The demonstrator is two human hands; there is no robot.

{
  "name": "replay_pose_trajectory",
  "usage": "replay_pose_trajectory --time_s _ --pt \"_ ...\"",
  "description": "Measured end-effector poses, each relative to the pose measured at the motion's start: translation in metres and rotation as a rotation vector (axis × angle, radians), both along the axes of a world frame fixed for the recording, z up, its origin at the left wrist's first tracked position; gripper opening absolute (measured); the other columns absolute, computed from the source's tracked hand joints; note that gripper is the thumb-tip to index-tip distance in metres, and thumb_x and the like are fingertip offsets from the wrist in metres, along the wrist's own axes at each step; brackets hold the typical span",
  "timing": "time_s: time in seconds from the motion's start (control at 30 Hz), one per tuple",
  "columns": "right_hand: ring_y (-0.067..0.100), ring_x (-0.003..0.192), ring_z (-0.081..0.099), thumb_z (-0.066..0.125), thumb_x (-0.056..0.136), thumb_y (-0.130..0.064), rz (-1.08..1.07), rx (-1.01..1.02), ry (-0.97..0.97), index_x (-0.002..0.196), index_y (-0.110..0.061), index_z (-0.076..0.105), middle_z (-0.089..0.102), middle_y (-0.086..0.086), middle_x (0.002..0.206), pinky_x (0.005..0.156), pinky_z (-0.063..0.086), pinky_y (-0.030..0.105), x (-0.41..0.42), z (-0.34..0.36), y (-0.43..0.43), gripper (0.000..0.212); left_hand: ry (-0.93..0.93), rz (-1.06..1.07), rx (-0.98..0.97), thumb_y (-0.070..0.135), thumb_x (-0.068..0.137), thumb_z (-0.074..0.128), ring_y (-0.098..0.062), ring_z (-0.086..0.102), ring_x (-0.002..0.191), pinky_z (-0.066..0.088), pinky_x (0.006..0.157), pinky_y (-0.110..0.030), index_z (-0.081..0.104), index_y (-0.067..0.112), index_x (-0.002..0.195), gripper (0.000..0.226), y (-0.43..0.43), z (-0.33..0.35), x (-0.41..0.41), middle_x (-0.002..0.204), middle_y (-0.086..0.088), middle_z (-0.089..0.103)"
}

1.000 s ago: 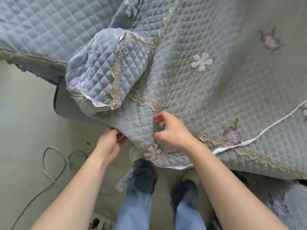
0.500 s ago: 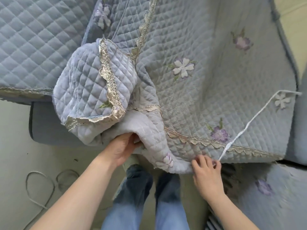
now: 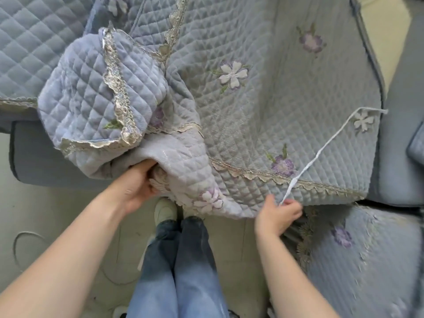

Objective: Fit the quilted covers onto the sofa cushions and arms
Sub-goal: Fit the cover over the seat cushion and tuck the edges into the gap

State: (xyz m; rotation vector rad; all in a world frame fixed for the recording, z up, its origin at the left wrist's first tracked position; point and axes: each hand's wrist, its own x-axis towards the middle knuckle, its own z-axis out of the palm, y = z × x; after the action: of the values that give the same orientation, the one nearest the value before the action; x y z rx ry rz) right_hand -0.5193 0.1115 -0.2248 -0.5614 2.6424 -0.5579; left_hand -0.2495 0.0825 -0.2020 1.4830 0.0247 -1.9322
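Note:
A blue-grey quilted cover (image 3: 263, 106) with lace trim and embroidered flowers lies spread over the sofa seat cushion (image 3: 390, 157). Its left part is bunched into a folded lump (image 3: 91, 97). My left hand (image 3: 135, 184) grips the bunched front edge of the cover from below, fingers tucked under the fabric. My right hand (image 3: 278, 213) pinches the lower end of a white tie string (image 3: 325, 145) at the cover's front hem. The string runs up and right across the cover.
A second quilted cover (image 3: 367, 260) lies at the lower right. Another covered cushion (image 3: 29, 42) fills the upper left. My legs and a white shoe (image 3: 166, 208) stand on the pale floor, with a thin cable (image 3: 20, 244) looped at the left.
My right hand moved right along the front hem and took hold of the white string. My left hand reached further under the bunched edge and grips it. The view shifted right.

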Motion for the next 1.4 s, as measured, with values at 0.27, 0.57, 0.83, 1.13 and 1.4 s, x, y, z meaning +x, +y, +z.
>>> replay_pose_trajectory --time_s 0.27,0.57,0.83,1.13,1.4 --pt "0.015 0.056 0.039 0.050 0.088 -0.018 0.570 0.211 -0.288 0.061 -0.017 0.037 0.040 -0.002 0.059 0.051 0.030 0.028 0.008 0.018 -0.018 0.030 -0.065 0.047 0.138 0.029 0.093 0.052 -0.017 0.067 0.079 0.053 0.068 -0.029 0.068 0.016 0.095 0.021 0.010 0.007 -0.021 0.087 -0.002 0.074" --pt "0.042 0.092 0.058 0.026 0.101 -0.037 1.748 0.716 -0.652 0.089 -0.004 0.061 0.063 0.027 0.100 0.067 0.035 0.038 0.122 0.057 0.115 0.049 -0.191 0.161 0.003 0.015 0.093 0.049 -0.020 0.063 0.106 0.053 0.084 -0.033 0.064 0.010 0.114 0.026 0.006 0.033 -0.002 0.110 -0.004 0.070" --pt "0.015 0.076 0.045 0.064 0.076 -0.042 1.189 0.004 -0.255 0.084 -0.022 0.044 0.045 -0.014 0.078 0.068 0.038 0.029 0.083 0.052 0.016 0.030 -0.064 0.180 0.137 0.011 0.089 0.052 -0.022 0.071 0.077 0.053 0.075 -0.038 0.067 0.003 0.097 0.019 0.014 0.039 0.005 0.085 -0.011 0.073" --pt "0.028 0.070 0.052 0.056 0.070 -0.020 1.528 0.146 -0.209 0.075 -0.015 0.043 0.057 0.004 0.073 0.057 0.032 0.035 0.115 0.048 0.011 0.014 0.225 0.839 -0.274 0.026 0.068 0.064 -0.026 0.070 0.085 0.055 0.080 -0.044 0.075 0.011 0.086 0.026 0.065 0.050 0.000 0.088 -0.009 0.072" --pt "0.018 0.051 0.044 0.058 0.059 -0.021 1.708 -0.030 -0.239 0.057 -0.025 0.035 0.049 -0.002 0.053 0.048 0.029 0.024 0.097 0.049 0.012 0.023 0.085 0.918 -0.678 0.038 0.100 0.034 -0.035 0.052 0.124 0.042 0.104 -0.045 0.059 0.002 0.125 0.050 -0.016 0.051 0.103 0.133 -0.020 0.056"
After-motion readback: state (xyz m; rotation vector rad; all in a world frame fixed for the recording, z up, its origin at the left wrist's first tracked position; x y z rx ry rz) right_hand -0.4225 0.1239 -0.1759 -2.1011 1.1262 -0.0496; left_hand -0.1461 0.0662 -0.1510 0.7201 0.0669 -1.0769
